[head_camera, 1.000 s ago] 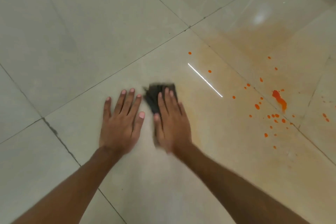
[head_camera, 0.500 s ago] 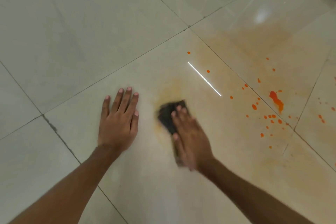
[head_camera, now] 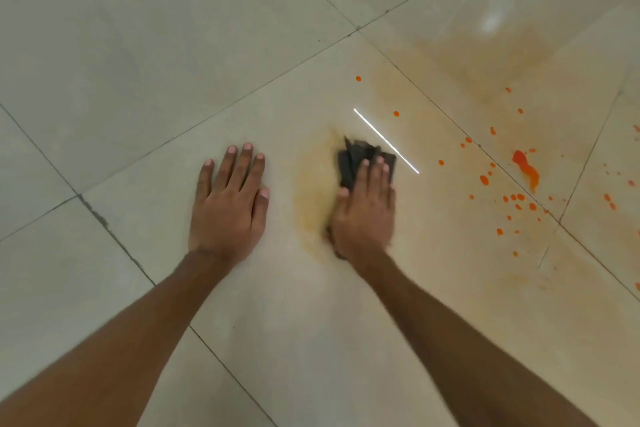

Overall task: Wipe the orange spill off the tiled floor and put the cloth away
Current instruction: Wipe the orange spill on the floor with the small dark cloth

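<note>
On the glossy floor (head_camera: 138,45) our right hand (head_camera: 363,215) presses straight, close-set fingers onto the crumpled dark cloth (head_camera: 353,160), orange spill (head_camera: 524,167) well apart.

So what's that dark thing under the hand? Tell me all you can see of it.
It is a dark grey cloth, soft-looking and crumpled into a small wad with creases. It lies on the pale tiled floor, at the edge of a faint orange smear. The right hand presses on it with straight fingers, hiding its near part; only the far end shows.
</note>
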